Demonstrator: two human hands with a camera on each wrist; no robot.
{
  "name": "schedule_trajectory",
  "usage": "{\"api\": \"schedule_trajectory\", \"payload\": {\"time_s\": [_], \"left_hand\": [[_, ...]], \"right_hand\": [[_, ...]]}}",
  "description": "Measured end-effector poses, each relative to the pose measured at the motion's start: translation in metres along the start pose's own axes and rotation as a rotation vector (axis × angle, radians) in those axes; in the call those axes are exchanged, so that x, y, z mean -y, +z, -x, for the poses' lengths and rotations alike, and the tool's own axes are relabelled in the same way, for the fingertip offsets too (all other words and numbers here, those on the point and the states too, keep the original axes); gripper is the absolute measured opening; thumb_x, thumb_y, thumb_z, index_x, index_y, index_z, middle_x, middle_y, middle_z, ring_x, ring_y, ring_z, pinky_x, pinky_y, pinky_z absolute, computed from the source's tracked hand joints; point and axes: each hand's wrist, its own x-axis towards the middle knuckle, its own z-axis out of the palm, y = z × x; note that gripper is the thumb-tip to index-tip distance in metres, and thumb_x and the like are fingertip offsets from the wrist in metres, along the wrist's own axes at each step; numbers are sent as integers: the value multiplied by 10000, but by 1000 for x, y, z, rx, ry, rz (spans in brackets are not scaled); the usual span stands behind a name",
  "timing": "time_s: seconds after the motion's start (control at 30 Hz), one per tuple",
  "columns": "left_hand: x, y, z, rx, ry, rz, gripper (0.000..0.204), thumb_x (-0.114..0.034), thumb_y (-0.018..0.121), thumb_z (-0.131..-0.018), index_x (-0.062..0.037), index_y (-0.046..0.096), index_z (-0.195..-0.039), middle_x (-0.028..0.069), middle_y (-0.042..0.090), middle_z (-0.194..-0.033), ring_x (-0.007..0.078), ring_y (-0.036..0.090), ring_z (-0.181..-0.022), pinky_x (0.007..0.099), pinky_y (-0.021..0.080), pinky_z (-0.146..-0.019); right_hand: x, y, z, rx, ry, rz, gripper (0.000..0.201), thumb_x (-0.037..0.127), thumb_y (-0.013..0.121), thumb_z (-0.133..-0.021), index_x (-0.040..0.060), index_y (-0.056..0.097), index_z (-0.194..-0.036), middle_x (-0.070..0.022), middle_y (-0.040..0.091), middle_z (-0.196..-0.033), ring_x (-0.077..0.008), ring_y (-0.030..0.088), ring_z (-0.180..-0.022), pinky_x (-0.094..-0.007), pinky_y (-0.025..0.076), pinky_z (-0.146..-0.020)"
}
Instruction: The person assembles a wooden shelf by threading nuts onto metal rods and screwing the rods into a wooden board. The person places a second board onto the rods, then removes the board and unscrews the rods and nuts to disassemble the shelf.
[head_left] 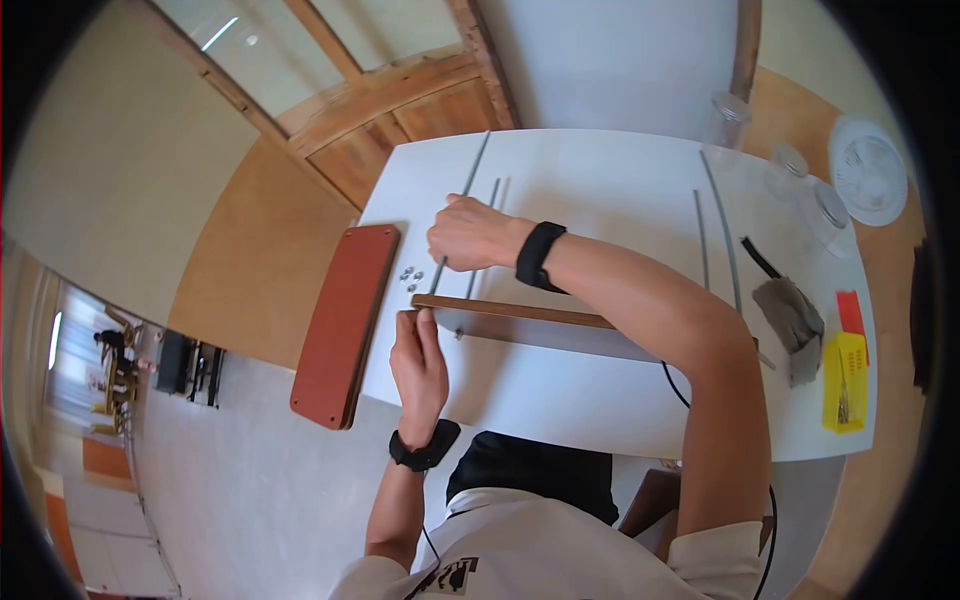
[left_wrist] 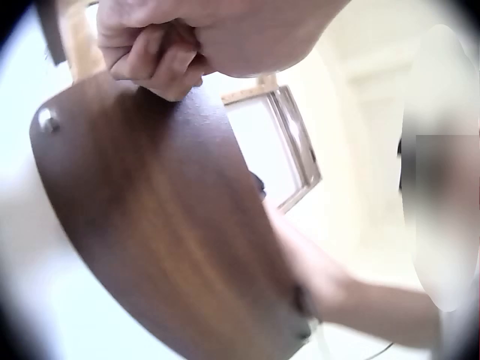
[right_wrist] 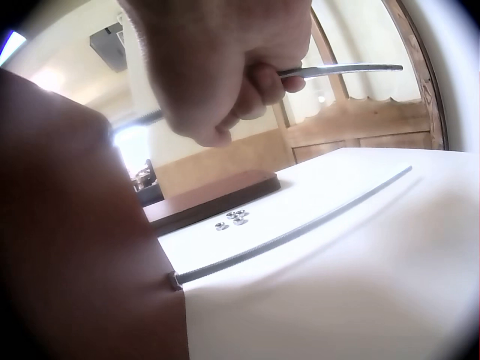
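Note:
A brown board (head_left: pixel 515 312) stands on its long edge on the white table, with thin metal rods running away from it. In the head view, my right hand (head_left: pixel 470 232) is curled round the far-left rod (head_left: pixel 478 160) just beyond the board; the right wrist view shows this rod (right_wrist: pixel 352 69) passing through the fist. My left hand (head_left: pixel 418 370) pinches at the board's near-left corner, its curled fingers hiding whatever lies under them. In the left wrist view, a metal fastener (left_wrist: pixel 49 120) sits at another corner of the board (left_wrist: pixel 165 217). A second rod (right_wrist: pixel 300 231) meets the board lower down.
Several nuts (head_left: pixel 411 275) lie left of the board, beside reddish-brown boards (head_left: pixel 345 325) at the table's left edge. On the right are two rods, grey gloves (head_left: pixel 790 315), a yellow basket (head_left: pixel 846 385) and clear jars (head_left: pixel 830 205). A white lid (head_left: pixel 868 172) lies farther right.

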Motion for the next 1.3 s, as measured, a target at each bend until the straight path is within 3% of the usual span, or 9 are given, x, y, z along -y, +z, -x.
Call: {"api": "schedule_trajectory", "payload": {"time_s": [0.03, 0.1, 0.5, 0.57, 0.77, 1.0, 1.17, 1.2, 1.3], "left_hand": [[-19, -9, -1, -1, 6, -175, 210, -205, 545, -1084, -23, 522, -981, 190, 609, -725, 338, 551, -544, 446, 423, -534], [-18, -19, -4, 50, 109, -331, 185, -192, 576, -1065, -24, 528, -1003, 176, 653, -745, 369, 602, -568, 454, 441, -533], [-20, -31, 22, 63, 50, -309, 179, -197, 563, -1061, -45, 526, -974, 181, 663, -742, 392, 620, -585, 464, 449, -524], [-24, -33, 23, 93, -6, -283, 197, -208, 557, -1065, -44, 522, -962, 171, 662, -733, 386, 615, -568, 459, 449, -520], [-31, -43, 16, 128, 96, -302, 252, -217, 532, -1078, -43, 491, -901, 146, 644, -695, 385, 611, -559, 457, 453, -518], [-26, -27, 19, 117, 16, -244, 298, -225, 470, -1104, -26, 501, -885, 159, 646, -717, 407, 617, -593, 472, 464, -540], [-3, -7, 17, 44, -234, 280, 443, -377, 395, -1131, -17, 504, -897, 73, 554, -683, 235, 466, -500, 390, 409, -531], [-4, -10, 15, 123, -394, 545, 467, -429, 378, -1130, -58, 479, -866, -11, 432, -681, 111, 314, -535, 308, 299, -502], [-6, -20, 5, 218, -591, 1011, 454, -459, 377, -1125, -115, 468, -843, -61, 362, -695, 55, 203, -546, 262, 188, -504]], "right_hand": [[1, -2, 1, 14, 9, 7, 198, 203, 649, -824, 110, 735, -672, -138, 690, -655, -334, 679, -671, -430, 473, -819], [6, -7, 3, 18, 7, 9, 238, 224, 651, -853, 96, 734, -670, -147, 687, -654, -342, 672, -668, -428, 469, -824], [38, -40, 2, 80, -171, 102, 281, 287, 699, -836, 72, 718, -656, -129, 679, -679, -303, 663, -781, -414, 463, -839], [46, -53, -4, 288, -78, 180, 218, 230, 719, -795, 65, 716, -653, -141, 688, -674, -326, 686, -717, -425, 503, -789], [50, -20, -10, 221, 8, 105, 67, 95, 728, -696, 59, 713, -642, -148, 685, -648, -341, 701, -668, -423, 538, -599], [53, -18, -9, 225, 60, 112, 73, 85, 741, -694, 65, 707, -632, -142, 689, -652, -339, 701, -658, -420, 533, -595], [51, -18, -11, 120, 101, 239, 92, 90, 734, -723, 50, 707, -644, -140, 684, -642, -330, 708, -656, -412, 530, -616], [53, -24, -10, 118, 105, 241, 92, 90, 734, -723, 50, 707, -644, -140, 684, -642, -330, 708, -656, -412, 530, -616], [52, -32, -5, 118, 116, 264, 76, 81, 714, -734, 68, 718, -658, -142, 685, -643, -333, 707, -656, -409, 530, -621]]}}
